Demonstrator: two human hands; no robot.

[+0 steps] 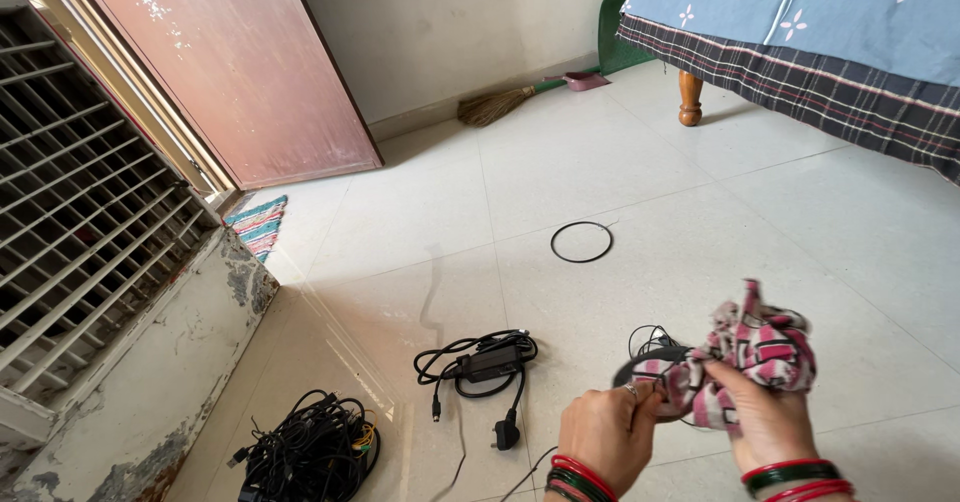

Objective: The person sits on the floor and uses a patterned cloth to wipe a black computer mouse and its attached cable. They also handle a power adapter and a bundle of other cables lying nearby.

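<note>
From up here I read this as the wiping step: my right hand (765, 417) is bunched around a pink, white and black checked cloth (755, 357), holding it crumpled in a loose ball, while my left hand (605, 432) pinches the near edge of a dark, flat round thing with a cable (650, 362), fingers closed on it; both are held low over the floor (640, 162), just in front of me, and the cloth is touching the round thing's right side. I judge the work is in the middle rather than at its start or end, since the cloth is already against the piece. The next move, as I see it, calls for a steady pinch on the left and a rubbing pass of the cloth across the face, without tugging the thin cable. The round thing has no clear long axis; its flat face looks tilted up toward me, and its cable loops away behind it. On the floor nearby lie a power adapter with plug (485, 362), a tangle of black cables (310, 452) and a thin black ring (581, 241).
</note>
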